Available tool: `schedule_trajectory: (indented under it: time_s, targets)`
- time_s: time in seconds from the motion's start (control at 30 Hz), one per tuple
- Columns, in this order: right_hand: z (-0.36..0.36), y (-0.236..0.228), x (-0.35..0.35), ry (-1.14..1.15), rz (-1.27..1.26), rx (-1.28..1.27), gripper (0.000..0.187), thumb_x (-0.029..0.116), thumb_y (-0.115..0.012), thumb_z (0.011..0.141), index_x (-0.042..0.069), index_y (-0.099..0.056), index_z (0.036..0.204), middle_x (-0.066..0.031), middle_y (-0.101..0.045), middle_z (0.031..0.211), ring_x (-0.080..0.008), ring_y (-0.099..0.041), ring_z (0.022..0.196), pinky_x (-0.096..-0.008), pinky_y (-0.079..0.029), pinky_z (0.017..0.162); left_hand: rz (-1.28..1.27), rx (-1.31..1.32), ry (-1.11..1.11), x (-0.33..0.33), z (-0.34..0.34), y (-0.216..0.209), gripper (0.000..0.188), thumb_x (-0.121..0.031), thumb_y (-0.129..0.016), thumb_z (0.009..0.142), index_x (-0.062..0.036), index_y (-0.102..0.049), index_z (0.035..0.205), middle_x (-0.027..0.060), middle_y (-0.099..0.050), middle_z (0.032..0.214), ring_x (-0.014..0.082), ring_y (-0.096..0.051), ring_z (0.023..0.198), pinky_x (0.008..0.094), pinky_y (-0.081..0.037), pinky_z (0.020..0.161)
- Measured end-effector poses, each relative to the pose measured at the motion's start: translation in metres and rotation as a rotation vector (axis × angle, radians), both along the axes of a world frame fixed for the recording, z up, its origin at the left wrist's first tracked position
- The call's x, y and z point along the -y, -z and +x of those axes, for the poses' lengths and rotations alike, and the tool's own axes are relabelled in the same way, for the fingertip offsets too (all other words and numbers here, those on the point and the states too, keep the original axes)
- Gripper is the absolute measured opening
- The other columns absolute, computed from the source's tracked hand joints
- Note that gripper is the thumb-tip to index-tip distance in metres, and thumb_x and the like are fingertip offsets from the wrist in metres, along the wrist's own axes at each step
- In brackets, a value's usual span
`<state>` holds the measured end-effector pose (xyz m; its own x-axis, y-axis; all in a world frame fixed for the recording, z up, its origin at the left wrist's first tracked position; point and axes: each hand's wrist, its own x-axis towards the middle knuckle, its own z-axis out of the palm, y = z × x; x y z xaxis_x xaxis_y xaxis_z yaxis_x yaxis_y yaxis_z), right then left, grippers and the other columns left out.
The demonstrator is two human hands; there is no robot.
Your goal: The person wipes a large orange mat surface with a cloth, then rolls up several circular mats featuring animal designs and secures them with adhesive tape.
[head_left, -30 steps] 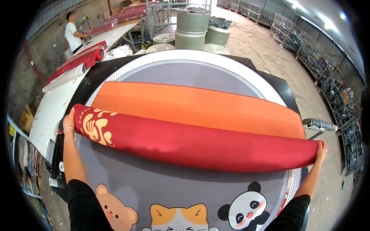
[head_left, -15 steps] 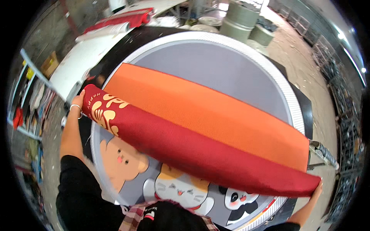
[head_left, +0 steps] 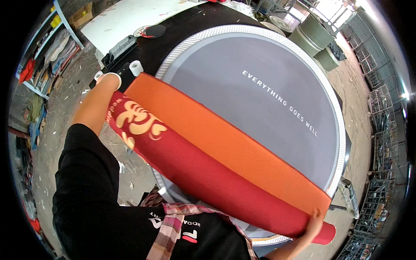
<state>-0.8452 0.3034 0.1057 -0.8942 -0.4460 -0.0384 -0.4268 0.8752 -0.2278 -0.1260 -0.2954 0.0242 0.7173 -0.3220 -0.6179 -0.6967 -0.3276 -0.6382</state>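
Note:
A partly rolled mat lies slantwise over a round grey mat (head_left: 208, 65): its rolled part (head_left: 208, 182) is dark red with cream printed shapes at the left end, and its flat part (head_left: 225, 147) shows an orange underside. My left hand (head_left: 106, 78), with a white bracelet (head_left: 114, 81) at the wrist, is just beyond the roll's upper left corner, beside a black tabletop corner; its fingers are hidden. Near the roll's right end, my right hand (head_left: 315, 224) lies on top, fingers stretched over the red surface toward the orange side.
The round mat rests on a black table (head_left: 190, 26). White tape rolls (head_left: 136, 67) and a grey tool-like box (head_left: 122, 48) sit at its left corner. A white table (head_left: 130, 21) stands behind, shelves (head_left: 56, 39) at far left, green drums (head_left: 314, 34) and wire cages (head_left: 381, 112) at right.
My left hand has come off the roll's left end. My right hand has slid inward from the right end onto its top. The roll has come closer to me, and the printed animals no longer show.

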Motion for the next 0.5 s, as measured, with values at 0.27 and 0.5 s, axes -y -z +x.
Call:
schedule_trajectory:
  time_s: [0.27,0.5]
  targets:
    - [0.324,-0.007,0.194,-0.746,-0.262,-0.315,0.032,0.020,-0.058,0.069,0.011,-0.059,0.100,-0.0083,-0.057,0.105,-0.0236,-0.051,0.101,-0.0388,-0.034,0.088,-0.164,-0.511,0.842,-0.043,-0.101,-0.072,0.042,-0.036,-0.049,0.074,-0.0007,-0.060,0.095,0.0185,-0.056,0.103,0.0289,-0.055,0.094,0.0365,-0.042,0.080]
    - [0.267,-0.025,0.287,-0.481,0.011,0.097,0.036,0.037,-0.046,0.080,0.006,-0.062,0.083,-0.0165,-0.060,0.079,-0.0342,-0.056,0.077,-0.0403,-0.044,0.066,-0.938,-0.861,0.650,0.035,-0.044,0.009,0.068,-0.052,-0.066,0.058,-0.0008,-0.054,0.101,0.0237,-0.055,0.100,0.0350,-0.055,0.093,0.0375,-0.045,0.075]
